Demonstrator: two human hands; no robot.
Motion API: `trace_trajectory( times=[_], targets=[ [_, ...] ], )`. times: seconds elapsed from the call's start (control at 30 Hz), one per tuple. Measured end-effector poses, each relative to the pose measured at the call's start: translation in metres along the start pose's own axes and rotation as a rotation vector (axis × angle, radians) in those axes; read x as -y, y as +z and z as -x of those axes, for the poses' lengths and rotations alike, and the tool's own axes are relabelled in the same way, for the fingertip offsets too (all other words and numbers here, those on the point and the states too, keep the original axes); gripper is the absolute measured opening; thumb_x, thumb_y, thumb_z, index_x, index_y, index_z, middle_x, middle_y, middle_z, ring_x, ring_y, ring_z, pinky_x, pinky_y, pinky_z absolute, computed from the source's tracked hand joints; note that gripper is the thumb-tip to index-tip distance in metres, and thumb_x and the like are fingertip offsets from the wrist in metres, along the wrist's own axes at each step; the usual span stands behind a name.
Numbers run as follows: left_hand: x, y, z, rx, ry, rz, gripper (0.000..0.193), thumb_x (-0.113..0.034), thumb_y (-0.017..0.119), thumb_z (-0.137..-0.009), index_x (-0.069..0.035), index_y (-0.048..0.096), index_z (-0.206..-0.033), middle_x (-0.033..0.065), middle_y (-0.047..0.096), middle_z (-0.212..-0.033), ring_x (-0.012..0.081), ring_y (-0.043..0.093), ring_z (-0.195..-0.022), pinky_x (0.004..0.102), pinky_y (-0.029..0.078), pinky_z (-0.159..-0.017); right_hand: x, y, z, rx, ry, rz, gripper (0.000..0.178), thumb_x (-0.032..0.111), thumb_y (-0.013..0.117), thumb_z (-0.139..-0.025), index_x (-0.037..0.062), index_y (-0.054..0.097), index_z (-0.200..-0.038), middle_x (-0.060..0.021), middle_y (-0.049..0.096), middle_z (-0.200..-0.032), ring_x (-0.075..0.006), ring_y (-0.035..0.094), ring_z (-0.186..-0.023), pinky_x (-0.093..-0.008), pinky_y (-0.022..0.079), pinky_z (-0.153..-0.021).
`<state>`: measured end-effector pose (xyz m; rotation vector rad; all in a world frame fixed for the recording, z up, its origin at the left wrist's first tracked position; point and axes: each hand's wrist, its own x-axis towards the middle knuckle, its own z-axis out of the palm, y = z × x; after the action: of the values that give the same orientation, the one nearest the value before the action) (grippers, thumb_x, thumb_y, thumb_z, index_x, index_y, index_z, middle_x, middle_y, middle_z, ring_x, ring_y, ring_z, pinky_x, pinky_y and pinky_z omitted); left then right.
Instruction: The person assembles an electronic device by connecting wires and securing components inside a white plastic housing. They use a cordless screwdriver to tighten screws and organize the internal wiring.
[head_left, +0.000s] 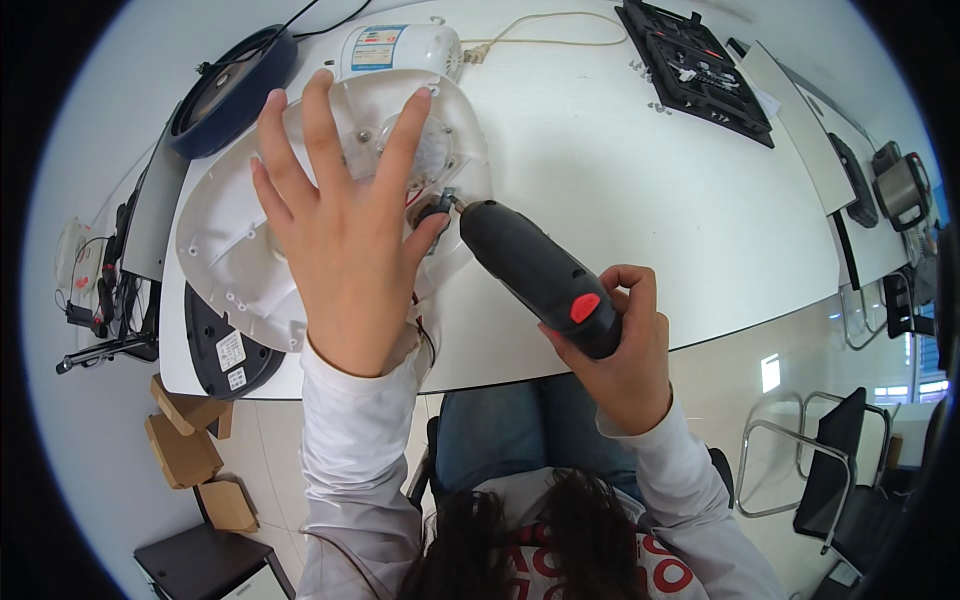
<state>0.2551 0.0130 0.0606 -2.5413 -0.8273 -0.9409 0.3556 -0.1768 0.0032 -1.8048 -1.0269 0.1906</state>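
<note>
A black cordless screwdriver (525, 262) with a red button is gripped at its rear end by my right hand (628, 345). Its bit points left, to a small dark part (432, 208) inside a white plastic housing (215, 235). Over that housing my left hand (345, 225) is spread, fingers stretched apart, the thumb touching or close beside the small part. Between the fingers and the bit, a clear round piece (425, 150) and some screw posts show. My palm hides the middle of the housing. Thin wires (428, 345) hang out near my left wrist.
A white motor-like cylinder (400, 50) with a corded plug (478, 53) lies behind the housing. Nearby are a dark blue round base (235, 90) and a black base (225, 350). An opened black tool case (700, 70) sits far right, loose screws (658, 107) beside it.
</note>
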Motion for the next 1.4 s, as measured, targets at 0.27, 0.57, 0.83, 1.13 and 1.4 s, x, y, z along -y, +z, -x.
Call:
trace_trajectory(
  times=[0.27, 0.57, 0.83, 1.13, 1.4],
  targets=[
    [-0.0008, -0.0003, 0.0002, 0.003, -0.009, -0.001, 0.099, -0.015, 0.093, -0.047, -0.036, 0.055, -0.136, 0.0129, 0.034, -0.151, 0.0429, 0.028, -0.140, 0.0530, 0.035, -0.107, 0.0010, 0.0023, -0.0004, -0.022, 0.055, 0.002, 0.057, 0.005, 0.082, -0.075, 0.0027, 0.039, -0.113, -0.0168, 0.070, -0.083, -0.0247, 0.073, -0.075, -0.0290, 0.054, -0.069],
    [0.0000, 0.0003, 0.0004, -0.004, -0.008, 0.014, 0.097, -0.015, 0.092, -0.047, -0.036, 0.056, -0.135, 0.0128, 0.034, -0.151, 0.0431, 0.029, -0.139, 0.0535, 0.035, -0.106, 0.0038, 0.0007, -0.0033, 0.020, -0.015, -0.018, 0.061, 0.006, 0.081, -0.077, 0.0048, 0.036, -0.119, -0.0184, 0.068, -0.080, -0.0350, 0.070, -0.068, -0.0345, 0.053, -0.059],
    [0.0004, 0.0006, 0.0013, -0.005, -0.012, 0.013, 0.097, -0.016, 0.092, -0.048, -0.036, 0.056, -0.135, 0.0130, 0.034, -0.151, 0.0433, 0.028, -0.139, 0.0539, 0.034, -0.106, 0.0033, 0.0010, -0.0038, 0.037, -0.029, -0.020, 0.060, 0.004, 0.079, -0.079, 0.0051, 0.036, -0.121, -0.0190, 0.068, -0.082, -0.0342, 0.070, -0.068, -0.0337, 0.053, -0.058],
    [-0.0002, 0.0027, 0.0008, -0.017, -0.012, 0.028, 0.095, -0.014, 0.093, -0.048, -0.034, 0.058, -0.134, 0.0128, 0.034, -0.151, 0.0433, 0.028, -0.139, 0.0537, 0.034, -0.105, 0.0065, -0.0005, -0.0066, 0.040, -0.016, -0.014, 0.059, 0.003, 0.078, -0.079, 0.0058, 0.037, -0.121, -0.0198, 0.068, -0.084, -0.0348, 0.071, -0.071, -0.0341, 0.054, -0.061],
    [-0.0023, 0.0008, -0.0014, 0.001, -0.011, 0.028, 0.095, -0.012, 0.092, -0.048, -0.033, 0.058, -0.134, 0.0131, 0.034, -0.151, 0.0438, 0.028, -0.139, 0.0542, 0.034, -0.106, 0.0094, -0.0021, -0.0071, 0.065, 0.010, -0.007, 0.058, 0.002, 0.078, -0.080, 0.0064, 0.037, -0.121, -0.0201, 0.069, -0.086, -0.0346, 0.072, -0.073, -0.0341, 0.055, -0.062]
  ],
)
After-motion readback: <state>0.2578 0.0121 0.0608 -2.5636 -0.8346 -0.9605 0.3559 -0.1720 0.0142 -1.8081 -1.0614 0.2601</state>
